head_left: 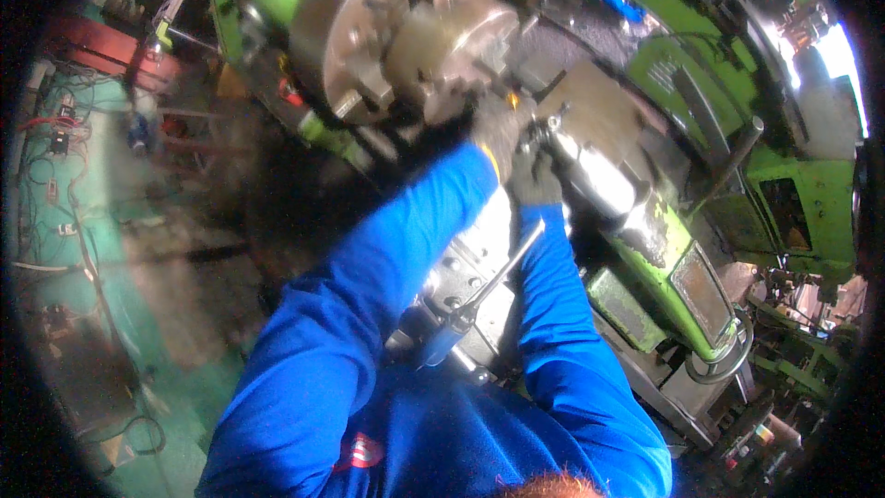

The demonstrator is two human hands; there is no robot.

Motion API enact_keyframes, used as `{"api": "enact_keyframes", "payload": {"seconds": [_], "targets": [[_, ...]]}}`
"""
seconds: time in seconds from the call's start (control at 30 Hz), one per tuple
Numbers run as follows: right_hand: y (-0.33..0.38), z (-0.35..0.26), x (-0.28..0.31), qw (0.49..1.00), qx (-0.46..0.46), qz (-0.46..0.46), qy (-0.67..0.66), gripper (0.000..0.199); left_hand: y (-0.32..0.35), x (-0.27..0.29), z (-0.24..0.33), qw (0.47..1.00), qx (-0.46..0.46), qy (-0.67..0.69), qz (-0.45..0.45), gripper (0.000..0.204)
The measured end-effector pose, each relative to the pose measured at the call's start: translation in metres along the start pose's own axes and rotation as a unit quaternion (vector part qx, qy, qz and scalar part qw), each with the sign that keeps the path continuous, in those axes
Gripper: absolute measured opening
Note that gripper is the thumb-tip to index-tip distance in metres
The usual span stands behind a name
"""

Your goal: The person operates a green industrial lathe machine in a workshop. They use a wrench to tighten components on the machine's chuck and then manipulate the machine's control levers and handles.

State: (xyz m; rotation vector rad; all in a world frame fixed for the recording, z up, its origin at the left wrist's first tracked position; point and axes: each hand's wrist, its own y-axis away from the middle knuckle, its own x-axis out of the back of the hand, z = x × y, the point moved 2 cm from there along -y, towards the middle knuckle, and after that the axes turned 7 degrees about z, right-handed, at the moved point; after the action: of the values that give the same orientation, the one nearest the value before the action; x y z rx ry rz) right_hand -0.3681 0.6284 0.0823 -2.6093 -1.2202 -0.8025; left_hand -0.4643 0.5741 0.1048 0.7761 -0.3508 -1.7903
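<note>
A large green metal lathe fills the area ahead of me. Its big round chuck (355, 32) stands at the upper left, with a blurred round metal workpiece (470, 51) beside it. Against the near side of this workpiece is my left hand (501, 124), in a grey glove; its fingers are smeared and partly hidden, with a small orange spot by them. Just right of it, my right hand (536, 177), also gloved, has its fingers curled around something dark at the tool area. A bright metal tailstock barrel (595, 175) lies to its right.
Below my forearms lies the metal carriage (470, 281) with a long lever handle (498, 272). A handwheel (724, 355) sits on the green tailstock at right. Cables run over the green floor (92, 212) at left, near a red metal beam (106, 51).
</note>
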Motion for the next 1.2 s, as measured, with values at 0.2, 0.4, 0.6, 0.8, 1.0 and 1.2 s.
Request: {"api": "enact_keyframes", "payload": {"seconds": [0.2,0.4,0.6,0.8,1.0,1.2], "targets": [[0.009,-0.030,-0.002,0.992,-0.012,-0.025,0.126,0.040,-0.054,0.032,-0.040,0.967,-0.212,-0.134,-0.040,0.031],[0.001,0.027,-0.012,0.943,0.132,0.002,0.304,0.039,-0.004,-0.002,-0.005,0.995,-0.051,-0.081,0.006,0.033],[0.001,0.016,-0.021,0.944,0.170,0.008,0.283,0.048,-0.062,0.034,-0.049,0.976,-0.174,-0.127,-0.016,0.034],[-0.004,0.003,-0.003,0.947,0.054,-0.071,0.309,0.058,-0.024,0.004,-0.021,0.996,-0.056,-0.069,0.007,0.035],[0.012,-0.029,0.005,0.962,0.065,-0.074,0.255,0.047,-0.069,0.032,-0.050,0.973,-0.185,-0.134,-0.037,0.034],[0.002,-0.013,0.006,0.980,0.092,0.018,0.175,0.044,-0.034,0.007,-0.024,0.988,-0.092,-0.128,0.006,0.036]]}}
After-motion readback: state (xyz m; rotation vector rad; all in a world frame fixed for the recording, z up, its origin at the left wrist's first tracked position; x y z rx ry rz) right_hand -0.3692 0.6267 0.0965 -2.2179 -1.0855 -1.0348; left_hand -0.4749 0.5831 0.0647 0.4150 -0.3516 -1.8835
